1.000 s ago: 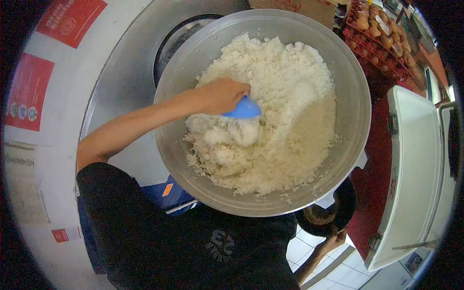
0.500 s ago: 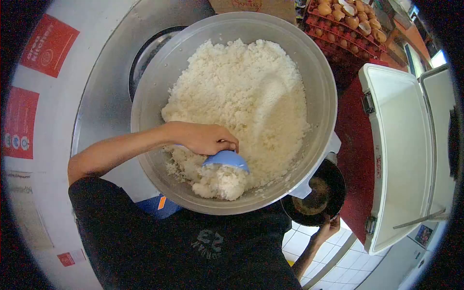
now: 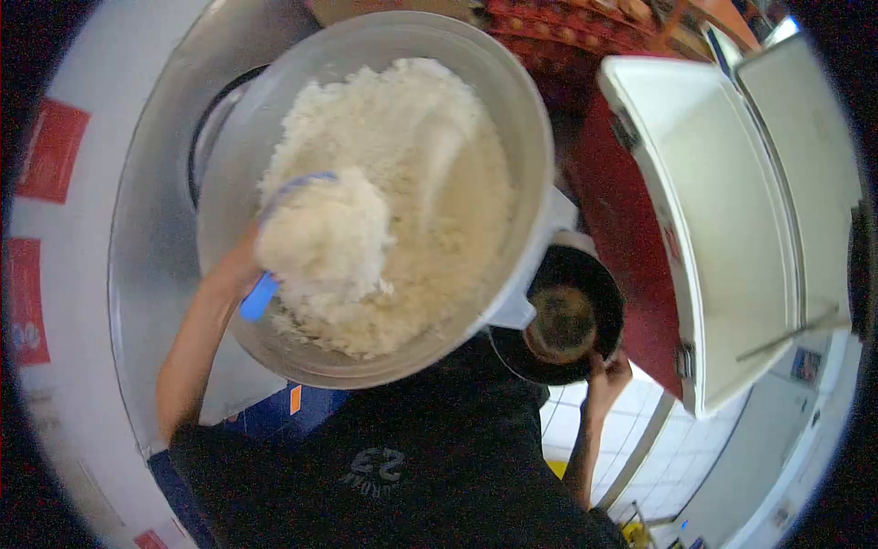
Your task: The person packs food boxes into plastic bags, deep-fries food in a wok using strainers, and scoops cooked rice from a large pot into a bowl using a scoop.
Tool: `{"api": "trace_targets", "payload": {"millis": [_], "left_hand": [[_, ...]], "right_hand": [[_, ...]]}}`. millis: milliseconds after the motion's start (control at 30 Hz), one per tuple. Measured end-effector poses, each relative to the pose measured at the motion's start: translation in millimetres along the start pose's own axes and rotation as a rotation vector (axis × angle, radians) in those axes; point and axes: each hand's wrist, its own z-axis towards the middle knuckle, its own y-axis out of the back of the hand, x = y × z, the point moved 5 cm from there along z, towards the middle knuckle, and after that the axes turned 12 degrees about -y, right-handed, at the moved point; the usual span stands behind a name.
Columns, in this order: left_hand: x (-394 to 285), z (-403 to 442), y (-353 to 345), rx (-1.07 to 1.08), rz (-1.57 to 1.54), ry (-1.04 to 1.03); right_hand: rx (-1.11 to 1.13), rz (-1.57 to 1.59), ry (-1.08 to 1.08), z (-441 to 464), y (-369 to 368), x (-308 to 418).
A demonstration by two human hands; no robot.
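Observation:
My left hand (image 3: 240, 258) is closed on a blue scoop (image 3: 260, 296) and partly hidden behind it. A big mound of white rice (image 3: 325, 233) fills the scoop, raised over the left side of a large metal pot (image 3: 526, 128). More cooked rice (image 3: 375, 110) lies in the pot, with a smooth hollow on its right. Down to the right, my right hand (image 3: 611, 377) grips the rim of a round black pan (image 3: 526, 352), held beside the pot's handle (image 3: 514, 314). The pan's inner bottom looks brownish and worn.
An open red cooler box (image 3: 608, 192) with a white lining stands on the right. Egg trays (image 3: 567, 32) are stacked at the back. The pot rests on a steel counter (image 3: 151, 183) along a wall with red signs (image 3: 53, 151). White floor tiles (image 3: 631, 412) show below.
My left hand has lifted the scoop out of the rice, now heaped, and turned it upward toward the left. The view has shifted right, bringing more of the cooler in. The pan stays in my right hand.

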Motion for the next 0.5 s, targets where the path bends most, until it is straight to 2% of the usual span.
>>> {"api": "trace_targets", "payload": {"millis": [67, 133, 167, 333, 433, 467, 500], "left_hand": [[-5, -22, -25, -0.075, -0.148, -0.079], [-4, -44, -64, -0.093, -0.313, -0.129], [-1, -52, -88, -0.078, -0.405, -0.128], [32, -82, -230, 0.047, -0.793, 0.004], [65, -61, -301, 0.016, -0.748, 0.051], [76, -50, -319, -0.058, -0.584, 0.041], [108, -35, -330, -0.047, -0.48, -0.001]], "right_hand": [[0.016, 0.024, -0.009, -8, -4, 20], [0.042, -0.157, -0.023, -8, 7, 20], [0.042, -0.105, -0.02, -8, 10, 23], [0.044, 0.102, -0.142, -15, 23, 24], [0.01, 0.098, -0.053, -17, 32, 15], [-0.006, 0.104, -0.051, -16, 35, 12], [-0.006, 0.123, -0.096, -16, 40, 8]]}}
